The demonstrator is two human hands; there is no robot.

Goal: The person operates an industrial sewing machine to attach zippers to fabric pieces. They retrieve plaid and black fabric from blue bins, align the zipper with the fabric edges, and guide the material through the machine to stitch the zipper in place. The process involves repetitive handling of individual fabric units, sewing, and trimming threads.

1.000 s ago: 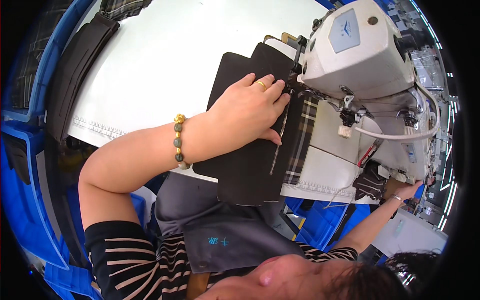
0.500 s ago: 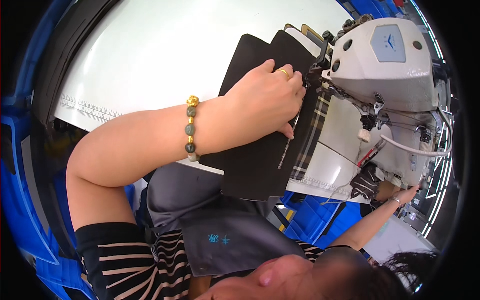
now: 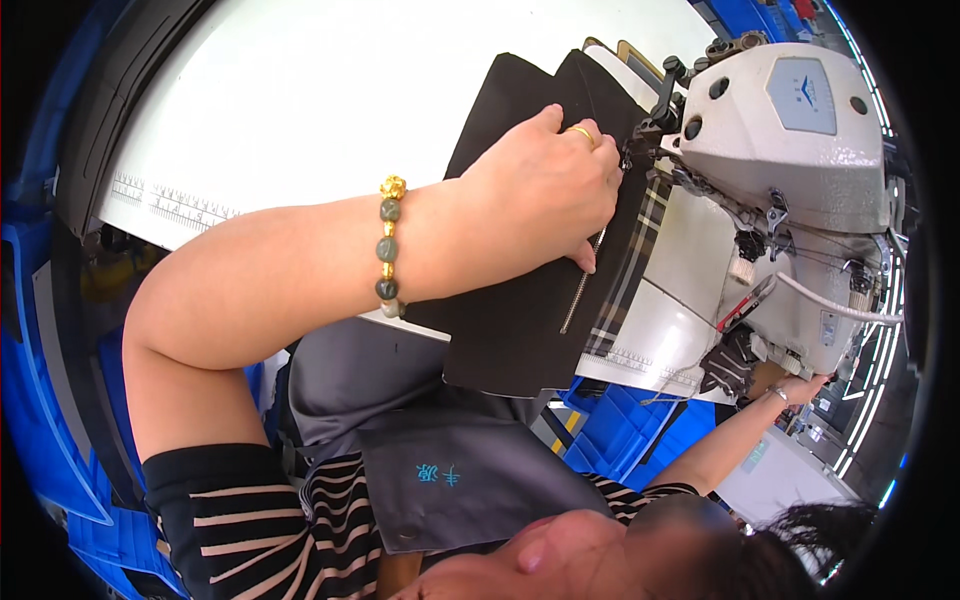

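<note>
My left hand [image 3: 550, 190] lies on a black fabric panel [image 3: 500, 345], fingers bent and spread, thumb apart, pressing it close to the sewing machine [image 3: 775, 140]. Under and beside the fingers runs a metal-toothed zipper [image 3: 577, 300], its upper part hidden by the hand. A strip of checked fabric [image 3: 632, 270] shows along the panel's right edge. Far to the right, my right hand [image 3: 797, 389] reaches the end of the machine. Its fingers are small and partly hidden there, so what they touch is unclear.
The white tabletop [image 3: 300, 100] carries a printed ruler [image 3: 185, 208] along its near edge. A red-handled tool [image 3: 745, 305] and a dark bunched cloth [image 3: 728, 362] sit by the machine. Blue bins [image 3: 620, 430] stand below the table, and a dark apron [image 3: 470, 480] covers my lap.
The whole view has shifted slightly, with the machine a little further right. My left hand stays pressed on the black panel, and my right fingers look less stretched out.
</note>
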